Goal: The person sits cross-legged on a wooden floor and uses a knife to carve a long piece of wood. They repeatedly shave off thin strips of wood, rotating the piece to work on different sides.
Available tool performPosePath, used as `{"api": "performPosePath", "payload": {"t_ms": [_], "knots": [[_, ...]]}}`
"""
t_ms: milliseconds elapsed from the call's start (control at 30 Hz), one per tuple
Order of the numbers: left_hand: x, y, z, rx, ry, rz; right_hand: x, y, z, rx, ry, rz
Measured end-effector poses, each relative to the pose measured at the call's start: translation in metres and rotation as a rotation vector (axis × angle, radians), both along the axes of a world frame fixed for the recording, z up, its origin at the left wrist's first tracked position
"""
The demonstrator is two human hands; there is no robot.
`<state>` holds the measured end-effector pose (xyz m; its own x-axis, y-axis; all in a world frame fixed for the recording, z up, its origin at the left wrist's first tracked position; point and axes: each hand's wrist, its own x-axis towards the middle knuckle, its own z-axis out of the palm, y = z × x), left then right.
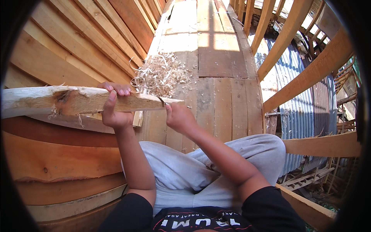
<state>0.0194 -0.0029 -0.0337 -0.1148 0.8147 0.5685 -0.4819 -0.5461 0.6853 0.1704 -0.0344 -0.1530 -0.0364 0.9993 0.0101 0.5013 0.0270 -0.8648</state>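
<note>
A long pale wooden pole [87, 101] lies crosswise in front of me, entering from the left edge and tapering to a point on the right. Rough bark-like patches and loose fibres show on its side. My left hand [115, 113] is wrapped round it, with the thumb on the near side and the fingers over the far side. Closed in a fist near the tapered tip is my right hand [181, 118]. From it juts a small knife with a dark, curved blade [160, 99], which touches the wood. The knife's handle is hidden in my fingers.
Curly wood shavings [162, 73] are heaped on the plank floor [220, 104] beyond the pole. Many boards [77, 42] stand stacked along the left. Slanted wooden railing posts [309, 73] line the right side, with corrugated metal sheets [295, 108] past them. My legs are folded below my arms.
</note>
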Motion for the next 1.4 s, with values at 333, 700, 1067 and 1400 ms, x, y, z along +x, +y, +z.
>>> {"api": "performPosePath", "payload": {"t_ms": [333, 700, 1067, 1400], "knots": [[0.021, -0.003, 0.006, 0.013, 0.063, -0.010, 0.040, 0.013, -0.072, -0.293, -0.100, 0.001], [0.014, -0.007, 0.002, 0.054, 0.076, -0.106, 0.023, 0.017, 0.024, -0.203, 0.014, 0.165], [0.002, 0.002, 0.002, 0.052, 0.049, -0.075, 0.007, 0.006, 0.010, -0.032, 0.005, 0.063], [0.009, -0.001, 0.001, 0.037, 0.061, -0.115, 0.058, 0.000, -0.090, -0.331, -0.182, -0.028]]}}
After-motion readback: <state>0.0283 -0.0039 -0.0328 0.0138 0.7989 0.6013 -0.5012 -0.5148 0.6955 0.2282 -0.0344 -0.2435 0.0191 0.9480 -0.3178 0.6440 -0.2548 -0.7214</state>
